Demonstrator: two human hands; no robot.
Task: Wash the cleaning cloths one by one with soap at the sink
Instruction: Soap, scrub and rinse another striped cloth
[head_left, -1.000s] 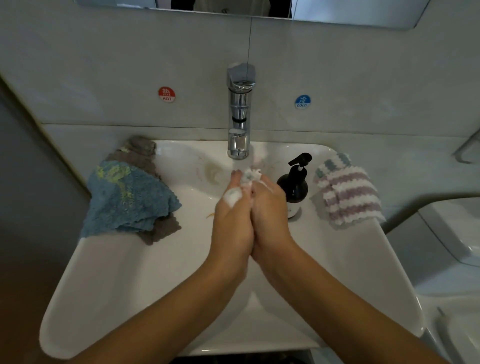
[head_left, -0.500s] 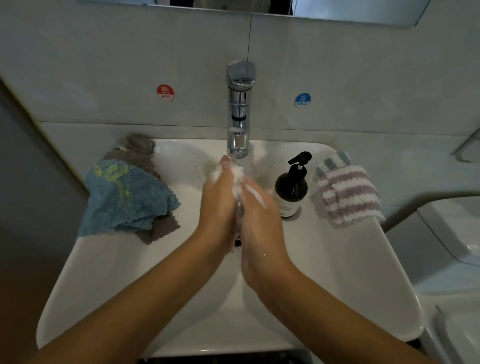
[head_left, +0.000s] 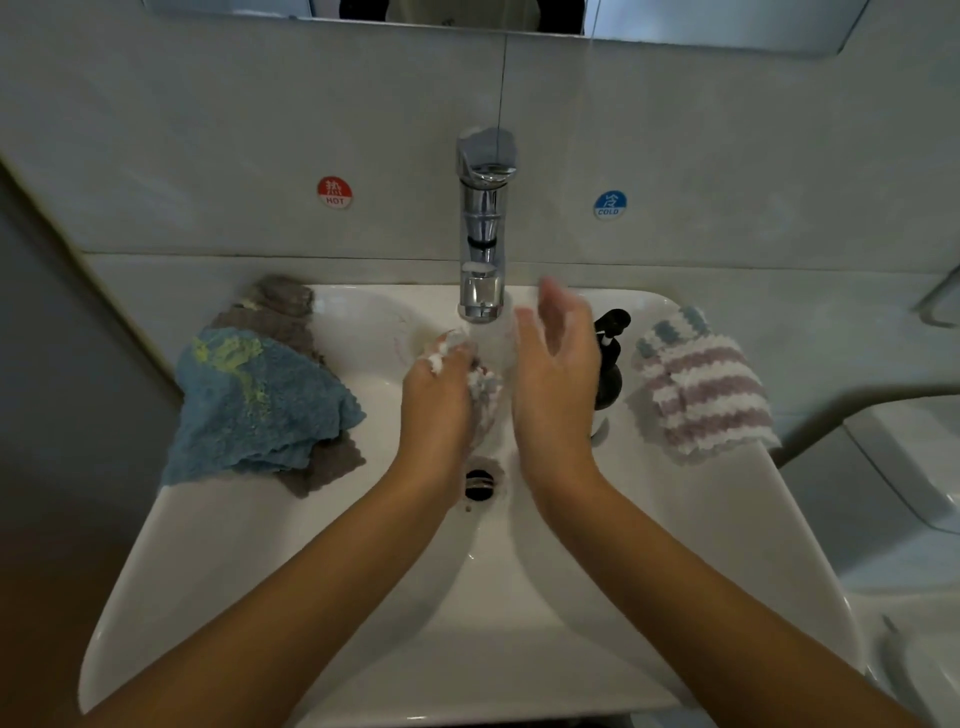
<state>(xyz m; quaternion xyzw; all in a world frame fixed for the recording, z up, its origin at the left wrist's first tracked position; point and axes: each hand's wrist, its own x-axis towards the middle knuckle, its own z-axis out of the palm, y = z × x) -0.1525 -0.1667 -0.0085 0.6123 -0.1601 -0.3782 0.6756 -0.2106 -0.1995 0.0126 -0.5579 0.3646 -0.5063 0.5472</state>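
Since half a second ago your hands have parted: the right hand (head_left: 558, 364) has lifted off the cloth and away from the left.

Left hand (head_left: 441, 402): fingers curled around the soapy cloth (head_left: 485, 397), which sits bunched under the tap (head_left: 483, 228), above the basin of the sink (head_left: 218, 561). White suds cover the knuckles.

Right hand: fingers spread and relaxed, holding nothing, just beside the cloth. Its fingertips are motion-blurred.

Water: a stream appears to fall from the spout between your hands, though blur makes it hard to confirm.

Surroundings:
- Blue cloth (head_left: 260, 410), with a yellow patch, lying on a grey cloth (head_left: 280, 306), both draped over the left rim of the sink.
- Striped cloth (head_left: 701, 389), white with mauve and blue-grey bands, on the right rim.
- Dark soap bottle (head_left: 610, 364) with a pump top, between your right hand and the striped cloth; the hand covers its left side.
- Drain (head_left: 479, 483), visible in the gap between your wrists.
- Red HOT sticker (head_left: 334, 192) and blue COLD sticker (head_left: 610, 204) on the wall, either side of the tap.
- Mirror (head_left: 727, 21), cut off at the top edge.

Hidden: most of the held cloth, so its pattern and full extent cannot be told.
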